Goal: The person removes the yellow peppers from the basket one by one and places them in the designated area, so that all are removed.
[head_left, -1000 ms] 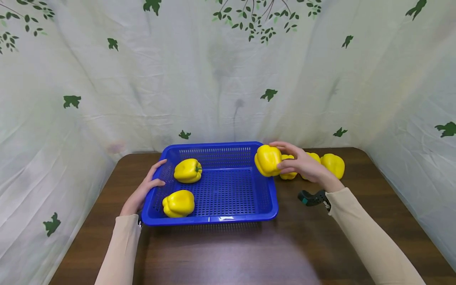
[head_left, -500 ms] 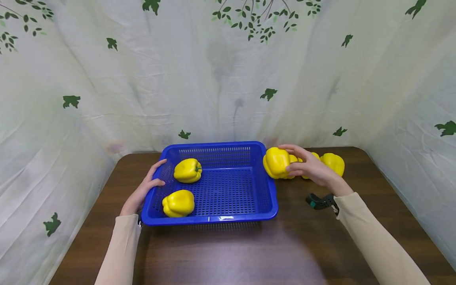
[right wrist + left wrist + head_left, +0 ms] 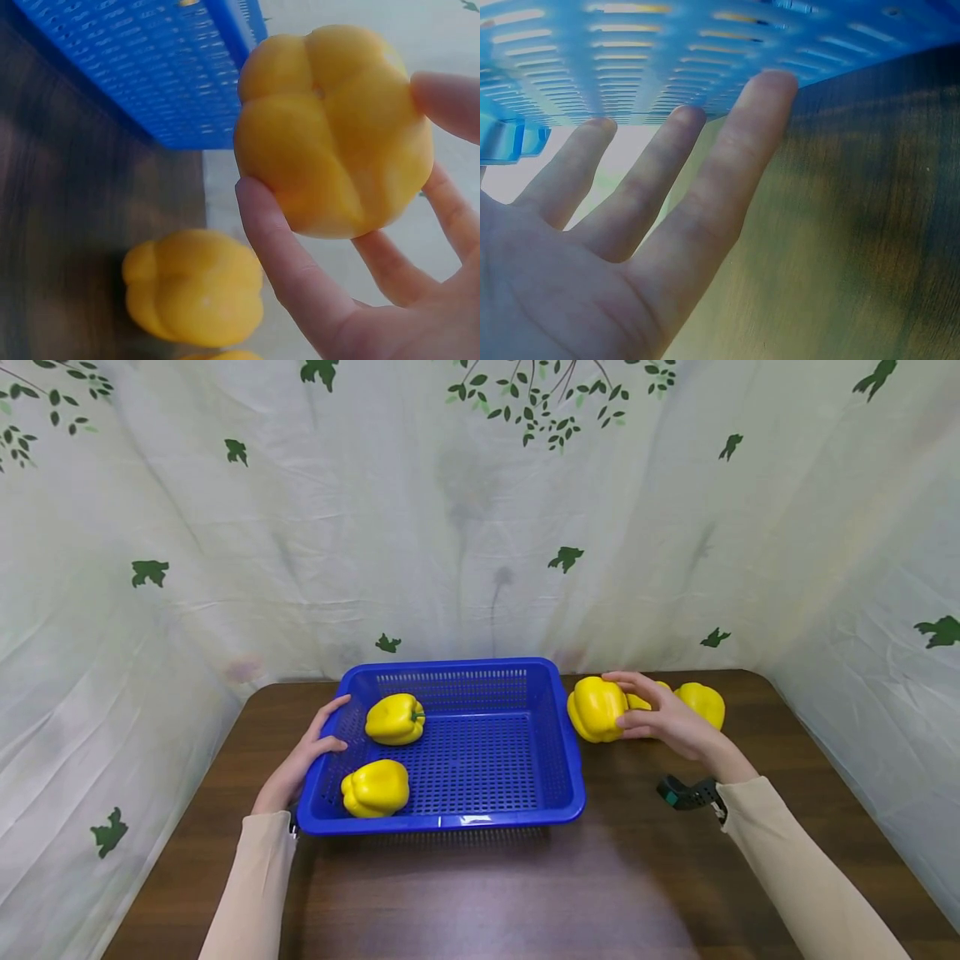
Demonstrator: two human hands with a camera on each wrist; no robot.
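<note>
A blue perforated plastic basket sits on the table, with one yellow bell pepper near its back left and a second bell pepper near its front left. My left hand grips the basket's left rim; in the left wrist view several fingers reach along the slotted outer wall. In my right hand another yellow bell pepper is held between thumb and fingers, just right of the basket. The right wrist view shows this held pepper's lobed end clear of the basket rim.
More yellow bell peppers stand on the brown table behind the right hand, partly hidden by it; the rightmost pepper shows best. A light cloth with green leaf prints hangs behind the table. A black band is on the right wrist.
My right hand has carried the bell pepper rightward and slightly down, from over the basket's right rim to beside it. The left hand and basket have stayed put.
</note>
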